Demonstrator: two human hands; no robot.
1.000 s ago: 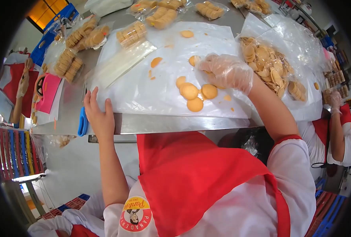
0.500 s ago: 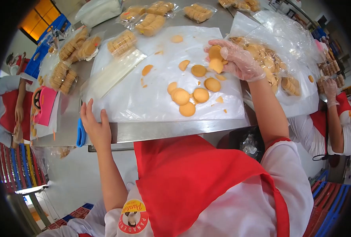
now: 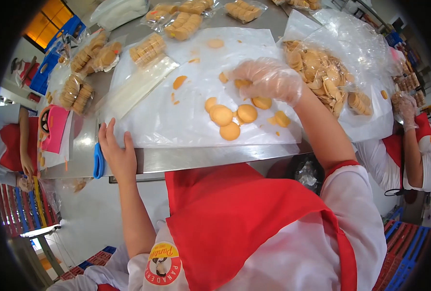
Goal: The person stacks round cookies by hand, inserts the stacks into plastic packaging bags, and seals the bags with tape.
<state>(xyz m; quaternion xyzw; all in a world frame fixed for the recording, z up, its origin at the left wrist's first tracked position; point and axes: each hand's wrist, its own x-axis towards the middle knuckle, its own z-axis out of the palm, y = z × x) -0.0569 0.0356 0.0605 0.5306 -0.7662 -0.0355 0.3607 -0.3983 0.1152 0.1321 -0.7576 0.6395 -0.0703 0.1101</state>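
My left hand, bare, rests at the table's front edge with its fingers apart and nothing in it, beside a blue handle. In a clear plastic glove, my right hand is palm down over the white sheet, its fingers bent over a round cookie; whether it grips the cookie is hidden. Loose round cookies lie just in front of it, some overlapping, with broken pieces to the left. A large heap of cookies in clear plastic is right of my right hand.
Bagged cookies stand behind flat clear bags. More packs sit at the left, near a pink object. One co-worker is at the left, another's gloved hand at the right. Stacked crates stand lower left.
My right hand has turned palm down and moved left over the sheet; the cookies seen in it half a second ago are mostly hidden or on the sheet. My left hand has barely moved.
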